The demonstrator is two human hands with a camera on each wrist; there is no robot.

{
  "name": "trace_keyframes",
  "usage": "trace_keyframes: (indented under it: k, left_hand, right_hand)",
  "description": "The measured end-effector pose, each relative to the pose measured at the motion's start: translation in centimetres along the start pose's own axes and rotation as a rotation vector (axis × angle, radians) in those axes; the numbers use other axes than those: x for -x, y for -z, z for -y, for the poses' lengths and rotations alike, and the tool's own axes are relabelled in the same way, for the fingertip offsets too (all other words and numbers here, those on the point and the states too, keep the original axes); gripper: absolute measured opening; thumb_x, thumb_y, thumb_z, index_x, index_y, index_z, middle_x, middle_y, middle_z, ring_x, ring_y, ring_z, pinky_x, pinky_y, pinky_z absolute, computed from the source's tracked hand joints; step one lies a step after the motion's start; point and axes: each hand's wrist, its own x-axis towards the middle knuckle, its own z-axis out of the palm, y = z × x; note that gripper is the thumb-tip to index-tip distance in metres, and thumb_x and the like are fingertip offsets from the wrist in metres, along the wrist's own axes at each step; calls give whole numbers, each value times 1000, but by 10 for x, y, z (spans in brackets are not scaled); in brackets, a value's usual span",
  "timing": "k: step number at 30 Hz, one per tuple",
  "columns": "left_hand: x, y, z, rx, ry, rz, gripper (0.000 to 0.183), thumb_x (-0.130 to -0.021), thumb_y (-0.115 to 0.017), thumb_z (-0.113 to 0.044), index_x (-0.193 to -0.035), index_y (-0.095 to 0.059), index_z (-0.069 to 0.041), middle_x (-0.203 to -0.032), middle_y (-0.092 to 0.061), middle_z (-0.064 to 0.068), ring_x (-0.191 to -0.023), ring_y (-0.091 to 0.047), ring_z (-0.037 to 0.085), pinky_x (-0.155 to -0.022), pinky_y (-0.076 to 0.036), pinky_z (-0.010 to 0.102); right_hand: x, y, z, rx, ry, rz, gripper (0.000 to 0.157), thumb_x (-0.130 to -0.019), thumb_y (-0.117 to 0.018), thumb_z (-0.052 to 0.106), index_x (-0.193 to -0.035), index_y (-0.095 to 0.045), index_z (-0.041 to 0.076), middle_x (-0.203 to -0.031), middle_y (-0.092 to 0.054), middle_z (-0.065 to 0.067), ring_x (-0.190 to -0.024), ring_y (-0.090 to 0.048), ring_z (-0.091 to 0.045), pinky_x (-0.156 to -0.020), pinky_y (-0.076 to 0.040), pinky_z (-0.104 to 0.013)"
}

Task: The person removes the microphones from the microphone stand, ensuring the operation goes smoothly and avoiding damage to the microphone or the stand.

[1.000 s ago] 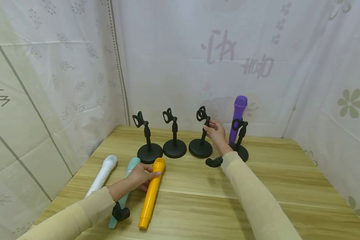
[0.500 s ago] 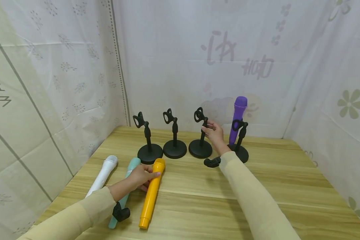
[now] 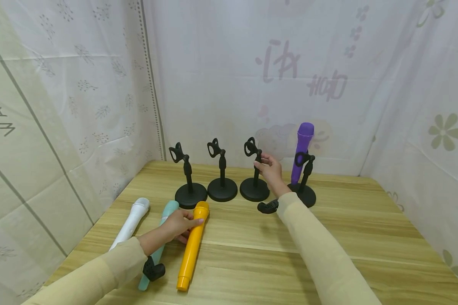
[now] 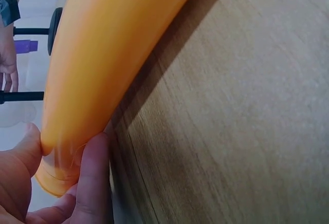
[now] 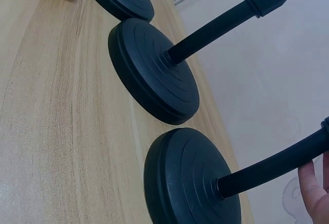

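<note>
Pinching a stand (image 3: 255, 186), right hand (image 3: 271, 171) has shifted leftward; left hand (image 3: 178, 223), gripping orange microphone (image 3: 192, 250), partly hides teal microphone (image 3: 170, 208).

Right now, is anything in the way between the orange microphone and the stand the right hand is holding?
Nothing visible. Between the orange microphone, gripped by the left hand, and the held stand, the head view shows just tabletop. The neighbouring stand is close beside that path. The right hand comes from the other side.
</note>
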Motion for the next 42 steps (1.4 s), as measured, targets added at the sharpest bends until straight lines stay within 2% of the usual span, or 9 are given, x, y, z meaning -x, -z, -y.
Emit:
trace_keyframes:
  k: [7, 18, 27, 36, 42]
  left_hand:
    - [1, 1, 0, -19, 5, 6, 28, -93, -68, -26, -98, -59, 0, -81, -60, 11, -63, -64, 21, -56, -58, 37]
    - [4, 4, -1, -38, 7, 4, 39, -93, -69, -25, -112, -55, 6, -83, -60, 13, -66, -62, 22, -57, -58, 39]
    - [4, 5, 1, -20, 12, 9, 42, -93, -69, -24, -114, -53, 7, -85, -58, 14, -68, -61, 24, -56, -58, 39]
    - [5, 6, -4, -10, 39, 5, 41, -93, -69, -24, -115, -51, 6, -83, -57, 15, -68, -61, 25, -56, -58, 40]
    - [6, 12, -10, -65, 12, 7, 48, -92, -69, -29, -118, -49, 7, -85, -58, 16, -71, -62, 27, -56, -58, 39]
  right_hand:
    - [2, 0, -1, 20, -2, -8, 31, -90, -69, 4, -120, -60, 4, -111, -57, -11, -95, -60, -22, -89, -52, -40]
    - [4, -1, -1, 30, 9, -10, 35, -90, -71, 7, -123, -60, 6, -114, -58, -11, -97, -62, -22, -89, -52, -38]
    - [5, 1, 1, -18, 9, 0, 38, -88, -71, 4, -125, -59, 5, -115, -59, -12, -100, -62, -23, -91, -51, -40]
    - [7, 5, 7, 43, -4, -2, 38, -89, -72, 9, -126, -60, 9, -118, -60, -11, -102, -62, -22, -92, -50, -39]
    - [10, 11, 9, 83, -9, 9, 39, -91, -71, 13, -128, -60, 11, -121, -58, -10, -107, -59, -23, -94, -49, -39]
